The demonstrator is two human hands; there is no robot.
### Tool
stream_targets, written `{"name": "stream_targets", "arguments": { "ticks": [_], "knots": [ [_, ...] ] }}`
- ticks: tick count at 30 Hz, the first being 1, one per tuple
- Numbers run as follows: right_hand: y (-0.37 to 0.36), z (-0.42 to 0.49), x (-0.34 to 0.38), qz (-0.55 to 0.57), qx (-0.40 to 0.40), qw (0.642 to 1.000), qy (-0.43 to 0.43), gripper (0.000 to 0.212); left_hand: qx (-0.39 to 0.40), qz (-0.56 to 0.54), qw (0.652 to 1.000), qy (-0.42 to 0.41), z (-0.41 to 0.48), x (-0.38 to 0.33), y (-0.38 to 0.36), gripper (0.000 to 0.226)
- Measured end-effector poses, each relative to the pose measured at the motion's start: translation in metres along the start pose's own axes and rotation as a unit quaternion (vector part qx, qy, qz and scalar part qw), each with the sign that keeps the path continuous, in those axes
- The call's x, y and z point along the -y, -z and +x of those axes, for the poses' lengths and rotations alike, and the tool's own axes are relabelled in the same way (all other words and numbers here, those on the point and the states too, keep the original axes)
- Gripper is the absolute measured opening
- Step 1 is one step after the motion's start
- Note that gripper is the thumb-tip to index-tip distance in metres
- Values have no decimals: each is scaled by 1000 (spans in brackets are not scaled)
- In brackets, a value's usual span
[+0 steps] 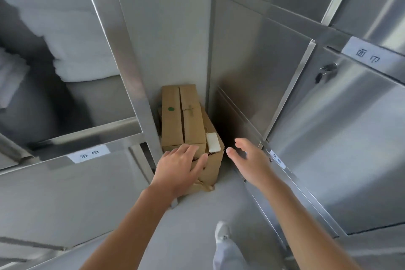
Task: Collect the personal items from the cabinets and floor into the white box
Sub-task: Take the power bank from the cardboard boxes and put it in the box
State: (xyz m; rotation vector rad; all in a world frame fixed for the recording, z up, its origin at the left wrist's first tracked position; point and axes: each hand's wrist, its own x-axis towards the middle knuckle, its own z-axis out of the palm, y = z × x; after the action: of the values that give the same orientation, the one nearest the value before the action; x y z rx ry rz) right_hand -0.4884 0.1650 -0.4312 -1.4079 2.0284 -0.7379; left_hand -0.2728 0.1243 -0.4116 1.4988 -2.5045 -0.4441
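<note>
Down in the corner, the left hand [182, 164] lay flat on the near edge of the cardboard box [182, 116], fingers straight and slightly spread, gripping nothing. Just right of its fingertips, a small white item [213, 146] rested on the lower carton [213, 164]. The right hand [249, 160] hovered beside that carton, fingers wide and relaxed, not touching it. Steel cabinets [350, 138] flanked both hands.
</note>
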Motion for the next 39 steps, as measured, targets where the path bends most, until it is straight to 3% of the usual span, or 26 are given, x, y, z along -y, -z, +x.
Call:
{"name": "stream_targets", "arguments": {
  "ticks": [4, 13, 18, 30, 36, 39],
  "knots": [
    [-27, 94, -39, 8, 39, 999, -20, 62, 12, -3, 999, 38, 76, 20, -36, 52],
    [-121, 280, -126, 37, 117, 985, -121, 61, 89, -34, 985, 140, 232, 73, -132, 45],
    [-180, 341, -167, 28, 126, 980, -150, 60, 58, -47, 986, 149, 280, 106, -176, 55],
    [-276, 382, -219, -70, 73, 971, -217, 94, 32, -68, 984, 162, 289, 141, -238, 46],
    [-276, 393, -223, -55, 79, 971, -218, 84, 43, -61, 983, 168, 278, 141, -242, 44],
    [-262, 392, -224, 63, 107, 954, -274, 67, 51, -72, 980, 178, 279, 137, -234, 45]
  ]
}}
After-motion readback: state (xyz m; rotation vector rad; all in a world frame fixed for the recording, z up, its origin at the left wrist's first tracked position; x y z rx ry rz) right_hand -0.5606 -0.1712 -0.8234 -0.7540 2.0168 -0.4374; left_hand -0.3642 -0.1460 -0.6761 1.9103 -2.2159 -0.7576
